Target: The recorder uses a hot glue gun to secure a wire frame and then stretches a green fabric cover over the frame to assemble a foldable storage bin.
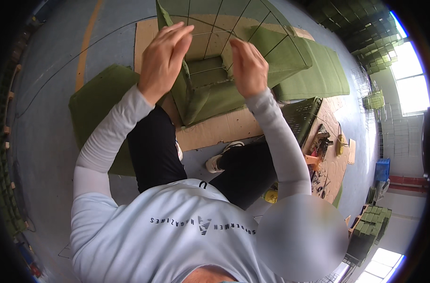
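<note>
A box-like piece of green fabric [214, 96] on a thin wire frame [213, 29] stands in front of my knees, its open side toward me. My left hand [163, 59] is at its left edge, fingers pressed together and pointing up and right. Opposite it, my right hand [249, 66] has its fingers curled together over the wire grid. A thin pale line runs between the fingertips of both hands; whether it is a frame wire or a separate strand, I cannot tell. What the fingers pinch, if anything, is hidden.
Flat cardboard [222, 129] lies under the piece. Green covered panels lie left [102, 89] and right [314, 70]. Right of my knee are a dark green crate [297, 118], an orange-handled tool [312, 160] and a yellow roll [340, 144]. Green stacks line the far right.
</note>
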